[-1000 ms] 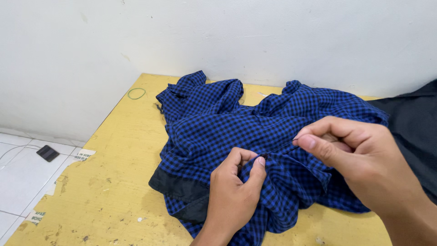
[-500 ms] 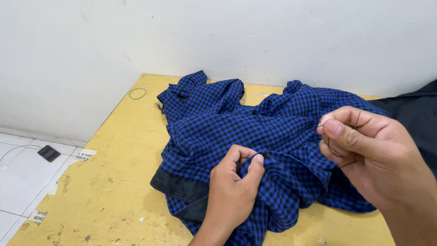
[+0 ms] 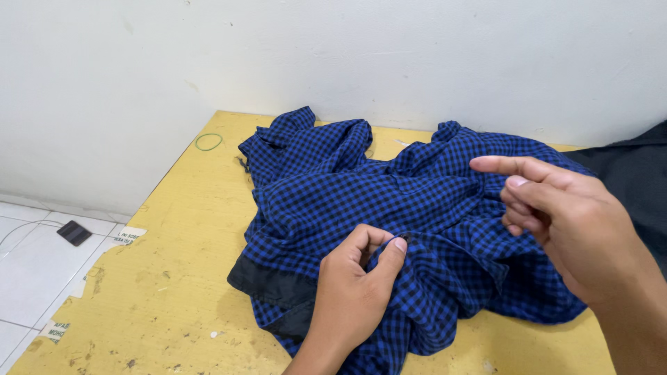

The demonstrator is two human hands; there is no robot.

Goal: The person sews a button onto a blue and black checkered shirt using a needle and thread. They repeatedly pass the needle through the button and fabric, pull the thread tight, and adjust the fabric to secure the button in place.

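Since a moment ago my right hand (image 3: pixel 563 222) has let go of the cloth and lifted clear of it, while my left hand (image 3: pixel 354 295) has stayed put on the same fold. Nearest to me, that left hand rests on the blue and black checked shirt (image 3: pixel 389 201), thumb and forefinger closed narrowly on a small pinch of fabric near the middle of the heap; the other fingers curl underneath. My right hand hovers above the right part of the shirt, holding nothing, the forefinger stretched out toward the left and the remaining fingers loosely bent, with a gap between thumb and fingertips.

The shirt lies crumpled on the yellow table (image 3: pixel 174 278), a plain dark band of its lining showing at the lower left edge. Its bulk spreads from the table's middle toward the back, where a folded part rises close to the wall. To the right, a dark garment (image 3: pixel 636 170) lies just beside the shirt. Farther off, a green rubber band (image 3: pixel 208 142) sits on the table's far left corner. Beyond that stands the white wall (image 3: pixel 347 55), and down on the tiled floor to the left lies a small black object (image 3: pixel 73 232).
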